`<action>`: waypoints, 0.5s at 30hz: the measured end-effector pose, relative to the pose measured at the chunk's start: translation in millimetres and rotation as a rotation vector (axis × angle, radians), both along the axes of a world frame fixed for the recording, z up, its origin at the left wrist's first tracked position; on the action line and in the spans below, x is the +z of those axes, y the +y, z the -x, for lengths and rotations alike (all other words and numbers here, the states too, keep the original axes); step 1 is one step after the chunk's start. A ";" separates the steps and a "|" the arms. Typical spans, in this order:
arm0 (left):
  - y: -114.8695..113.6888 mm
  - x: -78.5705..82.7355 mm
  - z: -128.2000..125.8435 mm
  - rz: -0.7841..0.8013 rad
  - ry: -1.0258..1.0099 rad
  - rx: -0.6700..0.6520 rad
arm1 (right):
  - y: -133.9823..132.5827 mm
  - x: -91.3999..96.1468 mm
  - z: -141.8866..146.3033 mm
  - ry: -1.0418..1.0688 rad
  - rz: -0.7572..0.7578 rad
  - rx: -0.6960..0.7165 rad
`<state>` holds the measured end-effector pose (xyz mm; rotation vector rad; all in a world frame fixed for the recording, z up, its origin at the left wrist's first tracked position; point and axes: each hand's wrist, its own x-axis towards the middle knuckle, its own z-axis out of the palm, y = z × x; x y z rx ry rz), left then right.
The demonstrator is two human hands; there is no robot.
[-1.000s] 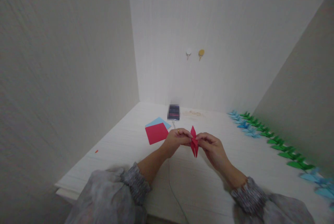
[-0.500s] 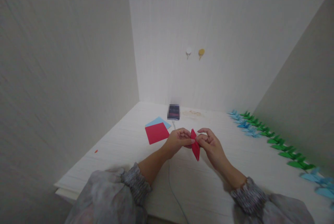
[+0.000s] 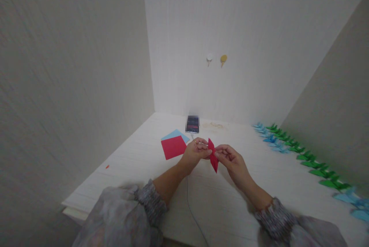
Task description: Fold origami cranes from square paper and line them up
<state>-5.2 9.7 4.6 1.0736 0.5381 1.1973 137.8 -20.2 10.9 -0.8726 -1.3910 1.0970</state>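
Observation:
Between my two hands, above the table, is a piece of folded red paper [image 3: 213, 159], narrow and pointed at both ends, tilted with its upper tip to the left. My left hand [image 3: 195, 154] grips it from the left side, the thumb pressed near its middle. From the right, my right hand [image 3: 231, 159] pinches its middle edge between thumb and fingertips. Just left of my left hand lies a flat red paper sheet [image 3: 173, 147], partly covering a light blue sheet [image 3: 177, 133].
A phone [image 3: 192, 124] leans near the back wall, its cable [image 3: 190, 208] running toward the front edge. Rows of green folded paper cranes [image 3: 307, 156] and blue ones [image 3: 271, 138] line the right side. Two hooks, one yellow [image 3: 223, 58], are on the wall. An orange scrap [image 3: 107, 166] lies at left.
The folded red paper has moved slightly up and left and turned a little. My right hand's fingers have drawn closer together on its edge.

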 end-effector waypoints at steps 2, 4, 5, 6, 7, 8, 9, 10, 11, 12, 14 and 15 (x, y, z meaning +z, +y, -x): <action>-0.2 0.0 -0.7 0.001 0.021 0.024 | 0.7 0.1 -0.3 -0.030 -0.008 -0.027; -0.6 0.4 -1.3 0.006 0.058 0.059 | 1.5 0.1 -0.4 -0.042 0.001 -0.075; -0.9 0.7 -1.5 0.008 0.076 0.075 | 2.0 0.0 -0.5 -0.045 0.011 -0.100; -1.2 1.0 -1.6 0.008 0.092 0.088 | 2.6 -0.1 -0.5 -0.049 0.023 -0.123; -1.6 1.3 -1.6 0.005 0.107 0.094 | 3.2 -0.4 -0.7 -0.053 0.035 -0.139; -1.9 1.5 -1.6 0.001 0.119 0.093 | 3.8 -0.8 -0.9 -0.059 0.045 -0.149; -2.3 1.7 -1.5 -0.003 0.130 0.088 | 4.4 -1.2 -1.2 -0.064 0.052 -0.154; -2.6 1.7 -1.3 -0.005 0.137 0.080 | 4.9 -1.7 -1.6 -0.069 0.058 -0.155; -2.8 1.6 -1.0 -0.007 0.143 0.072 | 5.3 -2.2 -2.0 -0.071 0.063 -0.157; -3.0 1.4 -0.6 -0.011 0.148 0.065 | 5.6 -2.6 -2.4 -0.070 0.067 -0.156; -2.9 0.5 0.2 -0.024 0.162 0.054 | 6.0 -3.3 -3.3 -0.069 0.076 -0.147; -2.7 -0.1 0.6 -0.031 0.169 0.050 | 6.1 -3.4 -3.6 -0.067 0.082 -0.137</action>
